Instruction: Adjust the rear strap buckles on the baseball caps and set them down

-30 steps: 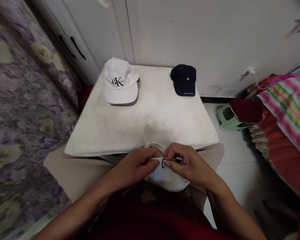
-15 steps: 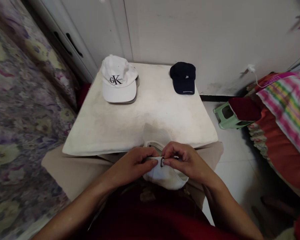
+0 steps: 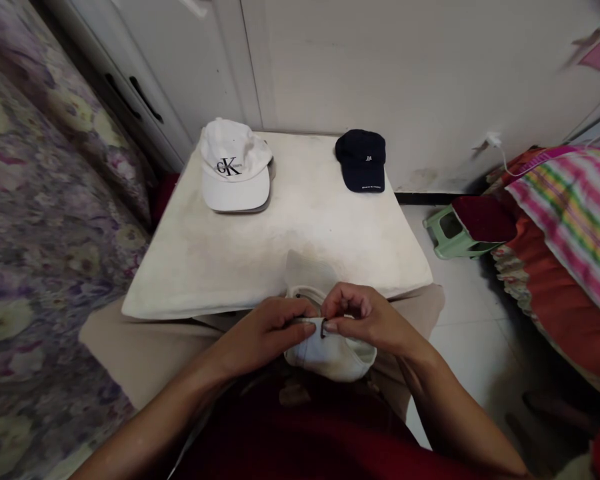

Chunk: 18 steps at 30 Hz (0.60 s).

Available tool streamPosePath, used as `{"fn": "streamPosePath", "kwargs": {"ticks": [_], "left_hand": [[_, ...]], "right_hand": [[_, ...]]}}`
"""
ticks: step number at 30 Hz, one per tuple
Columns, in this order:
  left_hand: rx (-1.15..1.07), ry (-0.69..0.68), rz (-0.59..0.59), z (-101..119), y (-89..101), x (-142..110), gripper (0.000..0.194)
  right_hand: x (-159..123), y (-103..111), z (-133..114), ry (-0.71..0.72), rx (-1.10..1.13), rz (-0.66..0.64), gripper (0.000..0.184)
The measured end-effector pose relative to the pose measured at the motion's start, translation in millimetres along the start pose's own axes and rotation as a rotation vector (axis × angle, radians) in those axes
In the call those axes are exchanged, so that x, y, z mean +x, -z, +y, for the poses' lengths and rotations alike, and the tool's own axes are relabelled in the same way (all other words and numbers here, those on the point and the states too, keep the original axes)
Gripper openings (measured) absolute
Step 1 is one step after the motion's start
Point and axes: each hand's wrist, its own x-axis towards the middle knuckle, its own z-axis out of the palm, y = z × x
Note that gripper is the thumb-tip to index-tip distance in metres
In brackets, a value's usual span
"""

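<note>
L hand (image 3: 270,331) & R hand (image 3: 373,321), each w/ grip pinching pale cap (image 3: 323,359) nr dark loop (image 3: 323,328); white cap (image 3: 235,159) & navy cap (image 3: 362,160) apart on table (image 3: 307,217)

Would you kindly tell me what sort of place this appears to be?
Probably a bedroom in a home: a floral curtain hangs at left, pale cupboard doors stand behind, and a striped cloth lies over an orange, frill-edged cover at right.

Worktop (image 3: 300,223) middle: lane between white cap (image 3: 235,183) and navy cap (image 3: 363,170)
Far edge: wall (image 3: 405,73) blocks
Near edge: held cap (image 3: 327,363) blocks
</note>
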Motion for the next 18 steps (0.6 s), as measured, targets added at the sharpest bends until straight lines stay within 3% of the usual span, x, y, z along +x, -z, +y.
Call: {"fn": "streamPosePath", "kwargs": {"ticks": [7, 18], "left_hand": [[-0.281, 0.044, 0.029, -8, 4.9, -2, 0.021], [-0.114, 0.022, -0.01, -7, 7.2, -3, 0.026]], "right_hand": [[-5, 13, -3, -0.054, 0.097, -0.148, 0.028], [2, 10, 2, -0.121, 0.137, -0.153, 0.021]]}}
